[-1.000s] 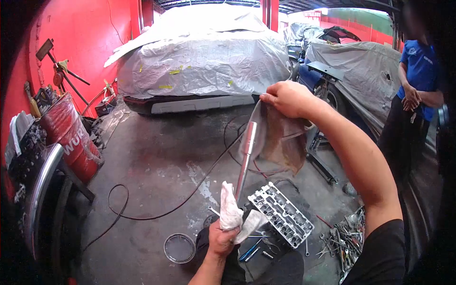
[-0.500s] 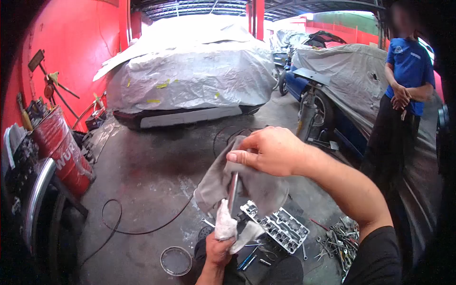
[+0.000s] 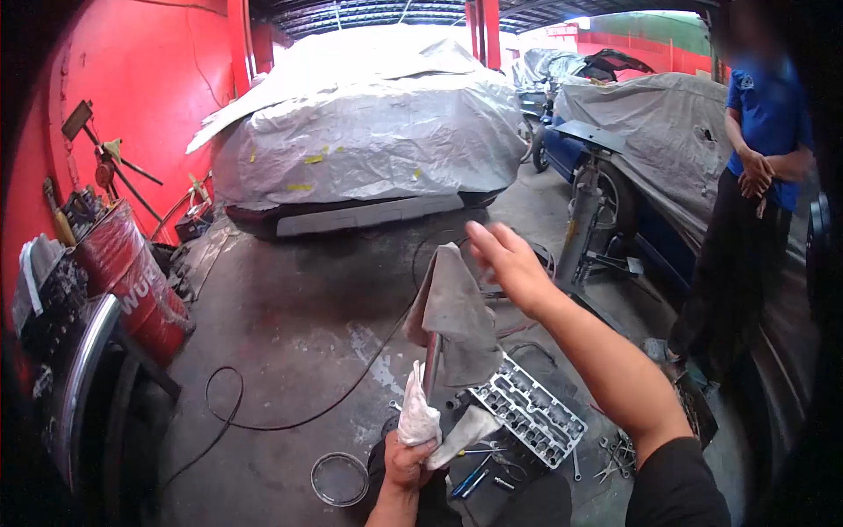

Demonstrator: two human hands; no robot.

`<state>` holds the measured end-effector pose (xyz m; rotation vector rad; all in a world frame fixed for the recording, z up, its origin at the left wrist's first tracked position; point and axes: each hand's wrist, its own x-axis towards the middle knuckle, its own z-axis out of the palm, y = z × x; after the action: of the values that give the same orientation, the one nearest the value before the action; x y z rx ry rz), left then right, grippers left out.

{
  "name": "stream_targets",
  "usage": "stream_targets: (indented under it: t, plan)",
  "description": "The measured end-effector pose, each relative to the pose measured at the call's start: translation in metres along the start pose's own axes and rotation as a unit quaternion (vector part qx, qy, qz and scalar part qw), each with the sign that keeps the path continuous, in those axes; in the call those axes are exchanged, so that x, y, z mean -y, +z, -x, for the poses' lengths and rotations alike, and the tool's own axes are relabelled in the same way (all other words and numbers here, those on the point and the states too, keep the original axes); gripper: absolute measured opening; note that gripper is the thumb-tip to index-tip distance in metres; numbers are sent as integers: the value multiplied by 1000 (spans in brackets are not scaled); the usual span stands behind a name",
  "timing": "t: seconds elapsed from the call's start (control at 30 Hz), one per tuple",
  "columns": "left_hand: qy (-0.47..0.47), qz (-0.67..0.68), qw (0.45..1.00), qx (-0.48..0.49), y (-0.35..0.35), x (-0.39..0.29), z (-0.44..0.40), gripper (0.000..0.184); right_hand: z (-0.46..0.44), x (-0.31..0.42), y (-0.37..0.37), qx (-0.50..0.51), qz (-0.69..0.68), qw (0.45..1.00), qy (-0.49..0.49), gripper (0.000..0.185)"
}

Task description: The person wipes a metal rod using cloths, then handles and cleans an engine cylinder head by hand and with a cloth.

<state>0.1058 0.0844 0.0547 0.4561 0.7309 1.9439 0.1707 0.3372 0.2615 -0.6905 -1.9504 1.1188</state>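
My left hand [image 3: 406,465] is closed around a white rag [image 3: 417,420] wrapped about the lower part of a metal rod [image 3: 431,364]. The rod points upward, slightly tilted. Over its top hangs a grey cloth [image 3: 457,316] that hides the upper end. My right hand [image 3: 516,268] is open, fingers stretched out, in the air to the right of the cloth and apart from it. Below the cloth, a metal engine cylinder head [image 3: 531,411] lies on the floor. Part of the white rag hangs down to the right of my left hand.
Hand tools [image 3: 615,457] lie right of the cylinder head; screwdrivers [image 3: 465,479] and pliers [image 3: 509,465] lie in front. A round dish [image 3: 340,480] and black hose [image 3: 290,429] are on the floor. A covered car [image 3: 369,149] stands ahead, a red drum [image 3: 132,285] left, a person [image 3: 755,167] right.
My right hand has let go of the grey cloth and moved off it to the right, fingers opening. The cloth now hangs on the rod. The view has shifted slightly left.
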Motion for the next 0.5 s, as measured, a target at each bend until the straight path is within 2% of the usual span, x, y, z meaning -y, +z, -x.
stream_targets:
  t: [0.07, 0.1, 0.13, 0.2, 0.23, 0.3, 0.33, 0.4, 0.43, 0.5]
  plan:
    - [1, 2, 999, 38, 0, -5, -7, 33, 12, -21, -5, 148, -14, 973, 174, 78]
    - [2, 25, 999, 38, 3, -4, -8, 32, 25, -33, 2, 154, -13, 955, 254, 89]
    - [5, 27, 999, 38, 4, -4, -10, 32, 34, -41, 9, 207, -96, 934, 275, 95]
    - [9, 26, 999, 28, 7, -2, -14, 32, 35, -49, 13, 253, -248, 901, 248, 76]
    - [9, 29, 999, 30, 9, -1, -15, 32, 33, -41, 16, 252, -246, 902, 248, 76]
    - [-12, 33, 999, 30, 9, 0, -16, 34, 23, -18, 23, 181, -309, 917, 175, 43]
    - [-8, 36, 999, 33, 7, 2, -19, 34, 15, -14, 21, 183, -305, 919, 171, 43]
    - [-11, 76, 996, 44, -5, 14, -24, 36, -1, -7, 16, 164, -309, 928, 126, 17]
    - [-13, 80, 995, 51, -12, 18, -26, 37, -7, 0, 16, 128, -342, 923, 119, 17]
    - [-6, 93, 995, 37, -5, 11, -25, 36, -17, 13, 6, 79, -306, 945, 80, 18]
